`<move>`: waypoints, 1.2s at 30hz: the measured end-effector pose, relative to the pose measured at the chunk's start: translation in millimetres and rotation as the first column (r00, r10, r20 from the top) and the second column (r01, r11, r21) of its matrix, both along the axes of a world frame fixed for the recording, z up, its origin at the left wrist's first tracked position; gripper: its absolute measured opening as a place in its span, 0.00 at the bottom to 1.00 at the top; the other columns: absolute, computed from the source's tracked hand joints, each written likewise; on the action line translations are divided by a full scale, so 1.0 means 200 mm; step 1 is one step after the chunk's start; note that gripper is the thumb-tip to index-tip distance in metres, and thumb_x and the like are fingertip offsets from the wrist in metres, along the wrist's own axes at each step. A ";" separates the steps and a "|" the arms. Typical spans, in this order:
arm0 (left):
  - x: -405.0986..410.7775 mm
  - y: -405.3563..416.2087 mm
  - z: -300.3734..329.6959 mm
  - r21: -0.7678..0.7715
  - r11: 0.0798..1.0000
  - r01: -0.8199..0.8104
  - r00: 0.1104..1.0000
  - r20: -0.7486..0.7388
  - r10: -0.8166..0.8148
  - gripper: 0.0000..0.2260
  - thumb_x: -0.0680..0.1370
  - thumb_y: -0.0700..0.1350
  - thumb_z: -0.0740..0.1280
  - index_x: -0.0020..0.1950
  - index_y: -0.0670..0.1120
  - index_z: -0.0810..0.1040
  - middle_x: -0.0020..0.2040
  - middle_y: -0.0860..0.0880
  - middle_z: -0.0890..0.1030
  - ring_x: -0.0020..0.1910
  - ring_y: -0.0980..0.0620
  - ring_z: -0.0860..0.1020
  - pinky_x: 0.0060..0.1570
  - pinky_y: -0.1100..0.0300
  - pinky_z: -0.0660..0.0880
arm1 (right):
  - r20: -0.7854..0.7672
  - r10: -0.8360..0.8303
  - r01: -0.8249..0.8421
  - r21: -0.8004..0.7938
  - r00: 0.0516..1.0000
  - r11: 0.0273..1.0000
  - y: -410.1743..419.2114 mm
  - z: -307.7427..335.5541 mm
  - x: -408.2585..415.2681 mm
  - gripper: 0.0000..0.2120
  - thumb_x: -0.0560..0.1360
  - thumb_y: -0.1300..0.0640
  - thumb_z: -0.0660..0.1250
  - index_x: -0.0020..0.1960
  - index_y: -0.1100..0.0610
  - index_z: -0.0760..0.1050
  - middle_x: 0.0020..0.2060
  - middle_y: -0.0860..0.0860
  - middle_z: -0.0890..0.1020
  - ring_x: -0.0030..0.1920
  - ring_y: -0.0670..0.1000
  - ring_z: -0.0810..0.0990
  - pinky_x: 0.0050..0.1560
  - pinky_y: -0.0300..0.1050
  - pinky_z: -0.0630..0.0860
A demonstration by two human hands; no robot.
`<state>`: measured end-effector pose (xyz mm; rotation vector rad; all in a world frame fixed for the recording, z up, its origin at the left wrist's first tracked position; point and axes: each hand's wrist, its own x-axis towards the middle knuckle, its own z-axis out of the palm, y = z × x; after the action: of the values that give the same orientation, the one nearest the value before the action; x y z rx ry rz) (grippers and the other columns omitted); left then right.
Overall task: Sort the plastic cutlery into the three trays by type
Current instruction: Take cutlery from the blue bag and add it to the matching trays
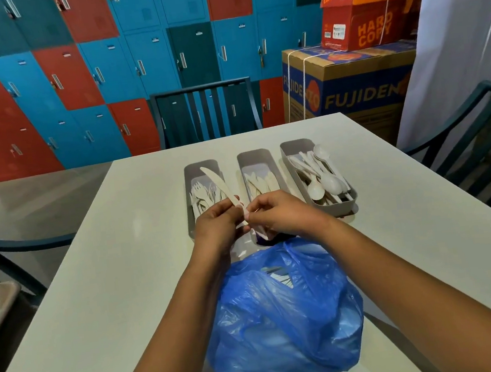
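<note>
Three grey trays stand side by side on the white table (102,276). The left tray (190,173) holds forks, the middle tray (253,157) holds knives, and the right tray (293,150) holds spoons. My left hand (216,226) grips the handle of a cream plastic knife (217,185), whose blade points up and away over the left tray. My right hand (286,214) meets it over the near ends of the trays, its fingers pinching the knife's handle end. A blue plastic bag (284,312) with more cutlery inside lies just in front of me.
A dark chair (206,111) stands at the far side of the table, another chair (469,135) at the right. Stacked cardboard boxes (348,84) sit at the back right. Coloured lockers fill the wall behind.
</note>
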<state>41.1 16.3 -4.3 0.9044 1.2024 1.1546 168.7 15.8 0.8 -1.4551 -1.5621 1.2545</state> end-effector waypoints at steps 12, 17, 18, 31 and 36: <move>0.00 -0.02 0.05 0.022 0.999 0.044 0.997 -0.059 -0.043 0.07 0.78 0.38 0.64 0.46 0.49 0.76 0.42 0.49 0.77 0.44 0.52 0.76 0.45 0.58 0.76 | 0.256 -0.318 0.299 0.111 0.913 0.948 0.11 0.03 0.09 0.10 0.73 0.60 0.69 0.35 0.59 0.72 0.35 0.57 0.79 0.29 0.49 0.75 0.33 0.42 0.75; -0.02 -0.03 0.07 0.051 0.996 0.077 0.993 -0.096 -0.072 0.07 0.78 0.38 0.63 0.47 0.49 0.77 0.45 0.49 0.78 0.48 0.50 0.77 0.45 0.59 0.76 | 0.400 -0.324 0.271 0.186 0.857 0.945 0.12 0.04 0.09 0.24 0.75 0.50 0.68 0.66 0.62 0.72 0.62 0.57 0.77 0.60 0.55 0.76 0.57 0.45 0.72; -0.02 -0.03 0.08 0.080 0.993 0.092 0.990 -0.119 -0.082 0.07 0.78 0.37 0.64 0.47 0.49 0.77 0.45 0.49 0.79 0.48 0.50 0.77 0.44 0.60 0.76 | 0.365 -0.314 0.253 0.207 0.876 0.945 0.10 0.04 0.09 0.23 0.75 0.50 0.68 0.65 0.61 0.73 0.60 0.55 0.78 0.58 0.54 0.77 0.53 0.44 0.73; 0.02 -0.33 0.10 -0.426 0.648 0.632 -0.296 -0.905 -0.306 0.11 0.79 0.47 0.61 0.56 0.46 0.79 0.55 0.46 0.79 0.49 0.47 0.77 0.41 0.60 0.68 | 0.572 0.441 -0.374 -0.239 0.691 0.896 -0.13 0.09 0.22 0.04 0.72 0.56 0.71 0.40 0.50 0.82 0.45 0.47 0.81 0.46 0.45 0.77 0.48 0.42 0.73; 0.01 -0.35 0.06 -0.373 0.720 0.585 -0.242 -0.928 -0.284 0.11 0.77 0.50 0.64 0.55 0.46 0.78 0.55 0.47 0.78 0.49 0.47 0.78 0.40 0.60 0.68 | 0.800 0.209 -0.088 -0.194 0.562 0.977 -0.15 0.05 0.20 0.24 0.68 0.36 0.69 0.32 0.56 0.67 0.31 0.50 0.71 0.32 0.48 0.69 0.31 0.41 0.64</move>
<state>44.0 -53.2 8.1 2.4119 1.5406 -0.3655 208.5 -13.3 10.4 -2.2313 -2.2633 0.7639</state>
